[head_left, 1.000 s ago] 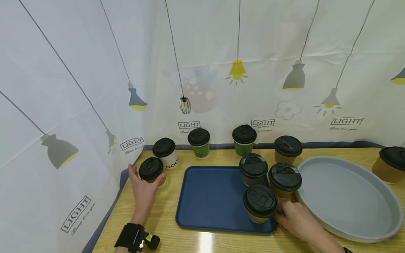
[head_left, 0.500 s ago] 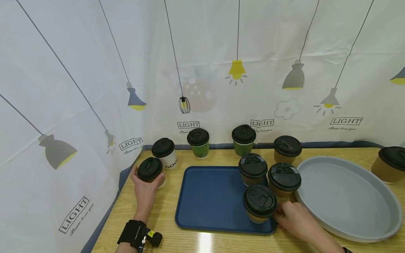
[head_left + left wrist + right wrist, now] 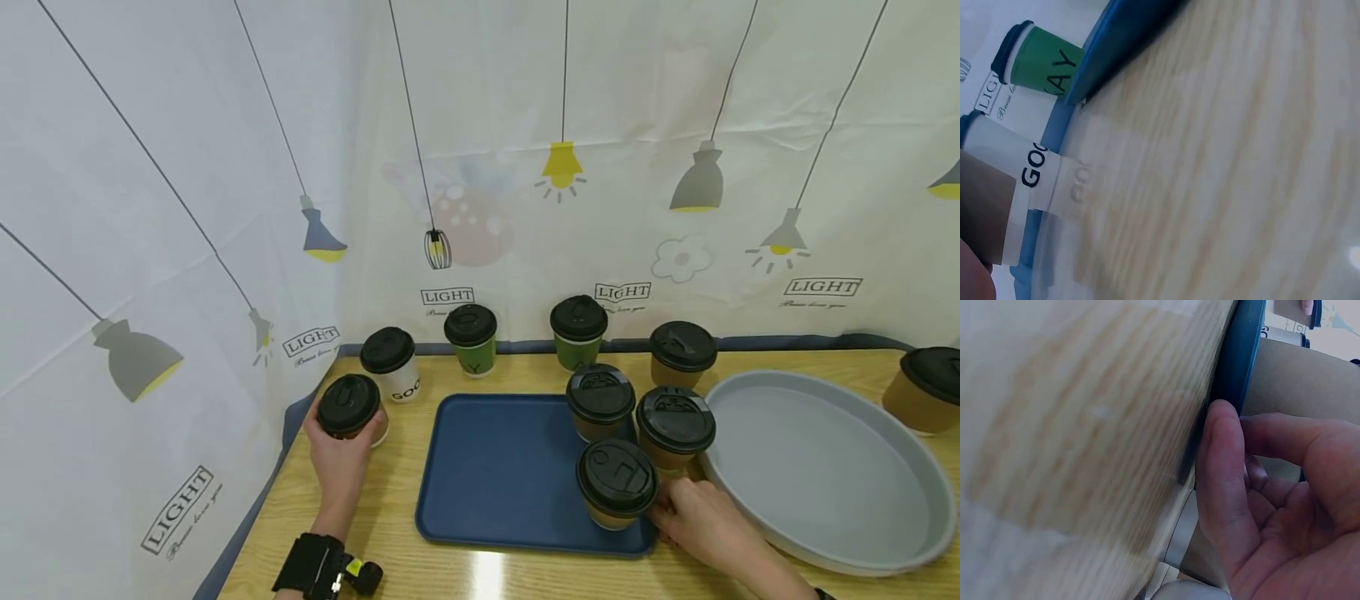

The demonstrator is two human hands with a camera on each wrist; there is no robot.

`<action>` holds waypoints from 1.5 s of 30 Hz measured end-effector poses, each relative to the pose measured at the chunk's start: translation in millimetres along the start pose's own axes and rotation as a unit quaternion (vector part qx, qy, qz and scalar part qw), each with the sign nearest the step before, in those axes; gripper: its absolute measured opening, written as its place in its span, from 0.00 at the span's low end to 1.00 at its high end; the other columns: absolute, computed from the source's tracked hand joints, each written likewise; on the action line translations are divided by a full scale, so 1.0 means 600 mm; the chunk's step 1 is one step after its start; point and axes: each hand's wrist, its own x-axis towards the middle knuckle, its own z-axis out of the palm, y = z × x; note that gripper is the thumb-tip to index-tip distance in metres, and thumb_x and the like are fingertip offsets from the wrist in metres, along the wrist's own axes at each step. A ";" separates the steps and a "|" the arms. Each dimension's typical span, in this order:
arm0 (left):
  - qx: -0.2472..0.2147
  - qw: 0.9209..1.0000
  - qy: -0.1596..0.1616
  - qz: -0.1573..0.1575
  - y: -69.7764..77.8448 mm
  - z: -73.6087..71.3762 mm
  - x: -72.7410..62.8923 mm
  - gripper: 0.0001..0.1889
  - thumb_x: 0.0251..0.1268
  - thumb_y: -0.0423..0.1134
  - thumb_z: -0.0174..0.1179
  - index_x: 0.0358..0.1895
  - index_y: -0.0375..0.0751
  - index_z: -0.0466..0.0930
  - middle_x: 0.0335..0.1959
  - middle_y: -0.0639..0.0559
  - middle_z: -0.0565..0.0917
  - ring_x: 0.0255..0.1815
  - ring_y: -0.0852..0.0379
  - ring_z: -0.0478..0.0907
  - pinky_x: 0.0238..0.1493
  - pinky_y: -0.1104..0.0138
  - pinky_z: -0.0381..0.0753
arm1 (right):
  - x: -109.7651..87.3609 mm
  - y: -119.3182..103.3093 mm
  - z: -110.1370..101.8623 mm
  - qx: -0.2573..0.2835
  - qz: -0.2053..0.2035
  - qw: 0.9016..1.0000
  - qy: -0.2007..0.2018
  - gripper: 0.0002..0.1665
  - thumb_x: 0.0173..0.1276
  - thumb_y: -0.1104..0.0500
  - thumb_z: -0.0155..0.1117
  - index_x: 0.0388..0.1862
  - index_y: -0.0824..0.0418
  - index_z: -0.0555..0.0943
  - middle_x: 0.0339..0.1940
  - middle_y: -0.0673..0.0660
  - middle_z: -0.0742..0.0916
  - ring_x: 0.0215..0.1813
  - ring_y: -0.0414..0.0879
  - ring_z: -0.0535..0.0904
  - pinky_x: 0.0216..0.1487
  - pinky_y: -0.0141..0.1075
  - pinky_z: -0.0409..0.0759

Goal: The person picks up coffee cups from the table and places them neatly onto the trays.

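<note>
At the left of the head view my left hand (image 3: 341,454) grips a brown paper cup with a black lid (image 3: 348,405), thumb on its right side. In the left wrist view this brown cup (image 3: 985,206) shows at the left edge, with a bit of finger below it. I cannot tell whether its base touches the table. My right hand (image 3: 697,517) pinches the right edge of a blue tray (image 3: 495,475) near its front corner, thumb and index finger at the rim in the right wrist view. A brown lidded cup (image 3: 617,479) stands on the tray beside these fingers.
Behind the held cup stands a white lidded cup (image 3: 393,367). Two green cups (image 3: 474,342) line the back, near a brown cup (image 3: 681,354). More brown cups (image 3: 600,402) crowd the tray's right side. A round grey tray (image 3: 825,467) lies at right, another cup (image 3: 930,392) beyond.
My left hand's fingers have closed round the brown cup, and its lid has shifted slightly left, away from the white cup. The right hand and the blue tray have not moved.
</note>
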 end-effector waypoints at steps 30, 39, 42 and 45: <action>-0.135 0.961 -0.233 0.066 0.128 0.113 -0.130 0.47 0.52 0.33 0.80 0.75 0.40 0.62 0.68 0.45 0.75 0.68 0.49 0.73 0.64 0.68 0.74 | -0.002 0.001 0.001 0.001 -0.003 1.000 0.000 0.20 0.71 0.63 0.65 0.17 0.52 0.77 0.13 0.47 0.77 0.17 0.43 0.69 0.24 0.35 0.64; -0.138 0.904 -0.404 0.017 0.118 0.120 -0.173 0.49 0.52 0.35 0.81 0.76 0.48 0.60 0.70 0.48 0.73 0.70 0.49 0.72 0.71 0.51 0.70 | -0.001 -0.001 -0.002 0.005 0.007 1.000 -0.011 0.21 0.72 0.63 0.65 0.16 0.53 0.77 0.13 0.48 0.77 0.17 0.43 0.67 0.23 0.35 0.63; -0.141 0.883 -0.447 0.002 0.114 0.119 -0.181 0.48 0.54 0.35 0.80 0.76 0.49 0.59 0.71 0.49 0.73 0.71 0.50 0.72 0.71 0.54 0.70 | -0.002 0.000 -0.002 0.007 0.009 1.000 -0.010 0.21 0.72 0.63 0.65 0.16 0.53 0.77 0.13 0.48 0.77 0.17 0.44 0.68 0.23 0.35 0.63; -0.159 0.859 -0.486 -0.015 0.110 0.121 -0.186 0.48 0.57 0.34 0.78 0.77 0.49 0.58 0.72 0.47 0.71 0.70 0.49 0.73 0.68 0.58 0.74 | -0.002 -0.001 -0.001 0.007 0.008 1.000 -0.011 0.20 0.72 0.63 0.64 0.17 0.53 0.77 0.14 0.48 0.77 0.17 0.44 0.69 0.24 0.35 0.64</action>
